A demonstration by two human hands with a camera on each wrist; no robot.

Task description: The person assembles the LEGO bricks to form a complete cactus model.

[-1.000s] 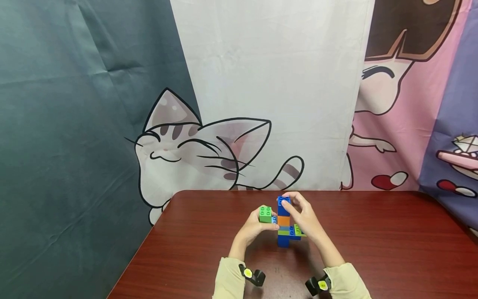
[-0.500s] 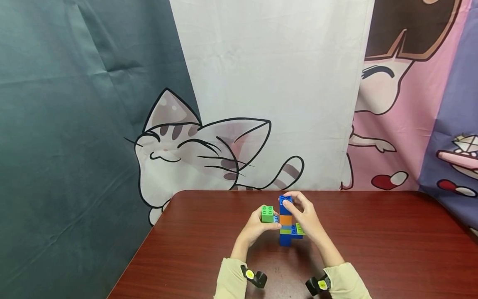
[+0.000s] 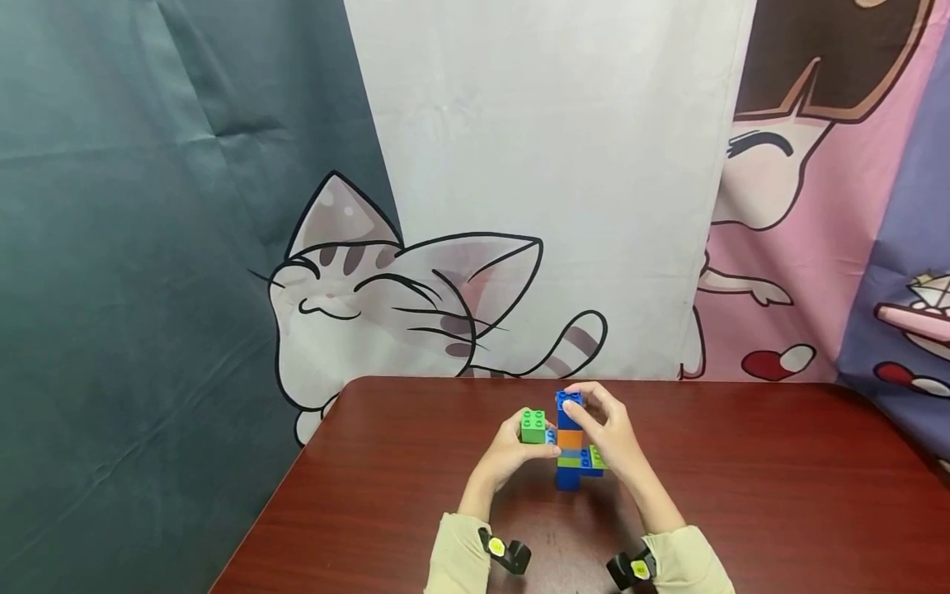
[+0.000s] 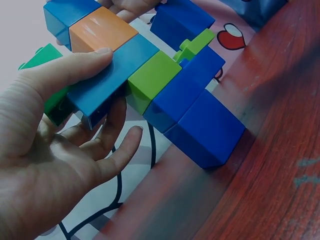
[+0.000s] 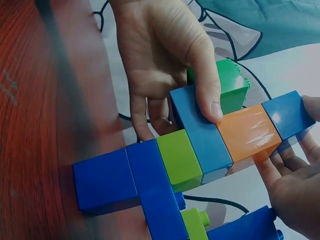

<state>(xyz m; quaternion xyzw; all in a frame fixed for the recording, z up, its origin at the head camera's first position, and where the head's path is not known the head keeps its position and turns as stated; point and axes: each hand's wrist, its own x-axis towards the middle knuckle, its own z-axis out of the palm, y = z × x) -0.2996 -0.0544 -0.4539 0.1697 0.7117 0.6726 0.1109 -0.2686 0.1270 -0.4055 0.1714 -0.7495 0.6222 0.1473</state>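
A tower of toy building bricks stands on the table, a blue brick (image 3: 567,480) at its foot. Above that come a long blue brick (image 5: 160,195), a lime brick (image 4: 152,82), a long teal brick (image 5: 205,145), an orange brick (image 3: 570,439) and a top blue brick (image 3: 566,421). My left hand (image 3: 506,454) grips the teal brick, thumb across its face and fingers beneath. Its outer end bears a green brick (image 3: 533,426). My right hand (image 3: 609,429) pinches the top blue brick between thumb and fingers. A small lime brick (image 4: 196,46) sits on the long blue brick's right arm.
Another blue brick (image 4: 181,21) adjoins the small lime one; my right hand covers it in the head view. The reddish-brown wooden table (image 3: 371,495) runs back to a printed cloth (image 3: 475,165) with a cartoon cat. Both wrists wear black camera bands.
Over the last second, the tower and my left hand have shifted very slightly to the right. Both hands keep the same grip on the same bricks.
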